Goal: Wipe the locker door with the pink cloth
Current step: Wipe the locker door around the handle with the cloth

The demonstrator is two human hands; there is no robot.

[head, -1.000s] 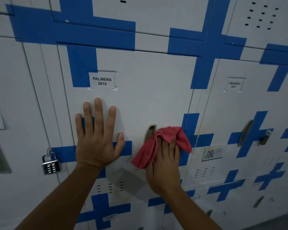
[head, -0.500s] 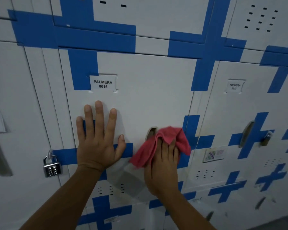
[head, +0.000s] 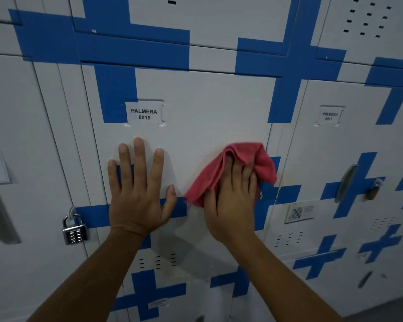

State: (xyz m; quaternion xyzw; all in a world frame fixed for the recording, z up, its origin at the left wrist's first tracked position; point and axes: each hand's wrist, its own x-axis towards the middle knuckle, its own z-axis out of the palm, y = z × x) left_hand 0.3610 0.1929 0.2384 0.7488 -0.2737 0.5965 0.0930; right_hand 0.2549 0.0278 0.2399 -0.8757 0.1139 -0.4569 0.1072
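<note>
The white locker door (head: pixel 207 112), painted with blue crosses and labelled PALMERA 0015, fills the middle of the head view. My left hand (head: pixel 137 194) lies flat against its left half, fingers spread and pointing up. My right hand (head: pixel 233 201) presses the bunched pink cloth (head: pixel 249 161) against the door's right edge, fingers partly tucked under the fabric. The cloth and hand cover the door's handle recess. Only a small metal ring shows beside my right hand.
A silver combination padlock (head: pixel 75 231) hangs on the locker to the left. The right neighbour, labelled PALMERA 0011, has a handle (head: pixel 346 182), a brass padlock (head: pixel 373 190) and a small sticker (head: pixel 301 211). More locker doors lie above and below.
My right hand has slid the pink cloth up and to the right, over the handle recess that was visible before. My left hand stays flat in the same place.
</note>
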